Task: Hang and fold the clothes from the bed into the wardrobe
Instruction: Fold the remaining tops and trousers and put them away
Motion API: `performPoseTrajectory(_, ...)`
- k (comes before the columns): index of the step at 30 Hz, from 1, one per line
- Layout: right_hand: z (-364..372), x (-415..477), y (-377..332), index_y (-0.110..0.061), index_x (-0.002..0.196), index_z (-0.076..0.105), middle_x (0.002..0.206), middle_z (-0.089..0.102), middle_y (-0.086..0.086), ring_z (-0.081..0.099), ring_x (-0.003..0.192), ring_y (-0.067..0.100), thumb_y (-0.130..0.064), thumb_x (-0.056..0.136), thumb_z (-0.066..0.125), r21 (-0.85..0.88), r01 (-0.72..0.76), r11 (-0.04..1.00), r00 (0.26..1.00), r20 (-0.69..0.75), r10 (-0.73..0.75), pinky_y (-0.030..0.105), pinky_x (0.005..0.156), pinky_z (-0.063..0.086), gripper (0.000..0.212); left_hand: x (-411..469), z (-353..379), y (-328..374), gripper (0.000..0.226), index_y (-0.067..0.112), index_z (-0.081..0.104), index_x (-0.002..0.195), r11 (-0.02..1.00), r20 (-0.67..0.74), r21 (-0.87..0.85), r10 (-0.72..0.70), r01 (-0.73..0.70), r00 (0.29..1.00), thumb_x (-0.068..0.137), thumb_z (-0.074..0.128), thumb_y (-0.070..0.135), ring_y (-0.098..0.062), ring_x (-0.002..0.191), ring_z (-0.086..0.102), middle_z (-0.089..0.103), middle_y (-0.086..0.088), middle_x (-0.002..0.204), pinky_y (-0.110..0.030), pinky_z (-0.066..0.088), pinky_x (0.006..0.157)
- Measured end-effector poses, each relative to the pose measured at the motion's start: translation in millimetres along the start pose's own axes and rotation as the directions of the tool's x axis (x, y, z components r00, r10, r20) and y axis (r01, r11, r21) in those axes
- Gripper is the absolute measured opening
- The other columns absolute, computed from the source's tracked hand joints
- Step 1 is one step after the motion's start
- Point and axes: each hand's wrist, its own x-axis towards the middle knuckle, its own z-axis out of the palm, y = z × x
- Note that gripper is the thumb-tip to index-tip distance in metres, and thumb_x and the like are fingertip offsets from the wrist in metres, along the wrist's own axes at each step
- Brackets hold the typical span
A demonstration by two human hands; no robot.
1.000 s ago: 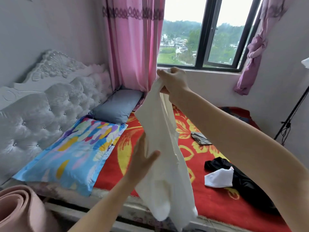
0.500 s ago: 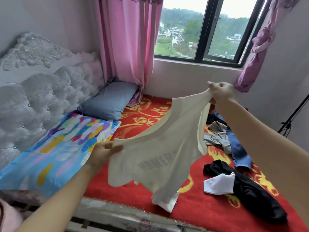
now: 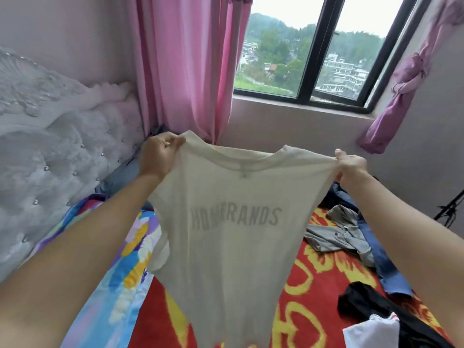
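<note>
The 2 hands hold a cream T-shirt (image 3: 231,247) up by its shoulders above the bed (image 3: 313,285), spread wide so that it hangs flat and faces the camera. The left hand (image 3: 160,156) has its fingers (image 3: 173,143) curled round the cloth at the left shoulder; the right hand (image 3: 350,167) pinches the right shoulder, thumb on top. The neckline sags between them. Grey letters show faintly through the chest; the middle ones are blurred, the last ones read "RANDS". The hem falls past the lower edge of the view. The bed has a red cover with yellow patterns. On its right side lie a grey garment (image 3: 339,234) on top of blue jeans (image 3: 384,262), and nearer the camera a black garment (image 3: 371,305) with a white one (image 3: 371,332) on it. A bright patterned pillow (image 3: 118,272) lies at the left, beside the tufted white headboard (image 3: 50,159). A pink curtain (image 3: 183,66) hangs behind the shirt, left of the window (image 3: 313,54); a knotted purple curtain (image 3: 401,96) hangs at its right.
</note>
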Motion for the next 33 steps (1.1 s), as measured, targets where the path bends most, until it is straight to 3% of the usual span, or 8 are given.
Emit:
performPoseTrajectory(2,17.5,14.3,-24.5,-0.015,0.066,0.041,0.069,0.044,0.003,0.043,0.051,0.014,-0.028,0.094,0.054,0.047,0.013,0.999,1.000,-0.009,-0.012,0.027,0.048,0.036,0.033,47.1,0.1,9.2,0.029,0.002,0.070,0.102,0.997,-0.030,0.062,0.055,-0.053,0.998,0.092,0.060,0.027,-0.019,0.076,0.058,0.069,-0.021,0.092,-0.026,0.033,0.064)
performPoseTrajectory(9,45.6,36.3,-99.2,-0.019,0.070,0.037,0.063,0.039,-0.002,0.038,0.049,0.010,-0.037,0.098,0.046,0.120,0.217,0.969,0.975,-0.079,-0.208,0.019,0.035,0.031,0.035,137.9,-24.6,39.5,0.029,-0.001,0.071,0.097,0.952,-0.054,-0.032,0.302,-0.304,0.952,0.088,0.063,0.026,0.014,0.045,0.044,0.053,0.023,0.044,-0.008,0.028,0.050)
performPoseTrajectory(12,45.3,32.8,-98.9,-0.019,0.070,0.038,0.062,0.036,-0.002,0.036,0.048,0.009,-0.041,0.098,0.043,0.124,0.223,0.967,0.974,-0.060,-0.217,0.018,0.035,0.029,0.035,136.5,-33.2,47.5,0.021,0.037,0.073,0.072,0.937,0.031,-0.080,0.344,-0.341,0.938,0.087,0.065,0.026,0.009,0.041,0.044,0.049,0.030,0.042,-0.006,0.028,0.045)
performPoseTrajectory(16,30.7,33.8,-51.5,-0.018,0.072,0.042,0.064,0.042,-0.001,0.042,0.049,0.008,-0.033,0.098,0.046,0.192,0.206,0.960,0.978,-0.007,-0.208,0.023,0.045,0.034,0.031,100.8,-28.0,33.4,0.022,0.028,0.059,0.065,0.953,0.273,-0.063,0.302,-0.297,0.913,0.085,0.068,0.023,0.000,0.037,0.042,0.048,0.019,0.038,-0.006,0.028,0.041)
performPoseTrajectory(19,11.1,34.5,16.8,-0.015,0.072,0.043,0.070,0.046,0.003,0.047,0.057,0.012,-0.030,0.098,0.047,0.094,0.125,0.988,0.983,0.125,-0.136,0.028,0.056,0.040,0.030,55.5,-8.6,2.4,0.022,0.024,0.061,0.063,0.980,0.518,-0.003,0.171,-0.199,0.838,0.080,0.073,0.015,-0.004,0.045,0.040,0.048,0.014,0.041,-0.011,0.029,0.044)
performPoseTrajectory(23,-27.2,10.2,145.5,-0.001,0.073,0.051,0.074,0.046,0.008,0.048,0.066,0.020,-0.028,0.096,0.050,-0.204,-0.051,0.978,0.961,0.256,0.103,0.034,0.065,0.037,0.036,-45.1,23.7,-61.9,0.029,0.015,0.058,0.059,0.972,0.792,0.234,-0.184,-0.012,0.582,0.070,0.082,0.028,0.000,0.046,0.044,0.047,0.012,0.048,-0.014,0.033,0.047)
performPoseTrajectory(27,-63.4,-32.2,256.8,-0.006,0.064,0.046,0.072,0.042,0.009,0.037,0.060,0.018,-0.024,0.093,0.056,-0.350,-0.203,0.915,0.930,0.224,0.292,0.030,0.058,0.029,0.035,-158.1,46.6,-127.0,0.021,0.015,0.054,0.058,0.904,0.827,0.420,-0.419,0.085,0.375,0.064,0.074,0.020,0.001,0.044,0.041,0.043,0.011,0.050,-0.016,0.030,0.047)
performPoseTrajectory(33,-116.1,-97.2,356.6,-0.011,0.060,0.038,0.060,0.031,0.003,0.024,0.056,0.014,-0.015,0.088,0.061,-0.455,-0.360,0.814,0.862,0.171,0.477,0.030,0.051,0.016,0.037,-290.4,49.0,-174.3,0.022,0.015,0.042,0.059,0.854,0.804,0.497,-0.519,0.153,0.288,0.063,0.064,0.015,-0.005,0.052,0.030,0.031,0.006,0.056,-0.023,0.021,0.052)
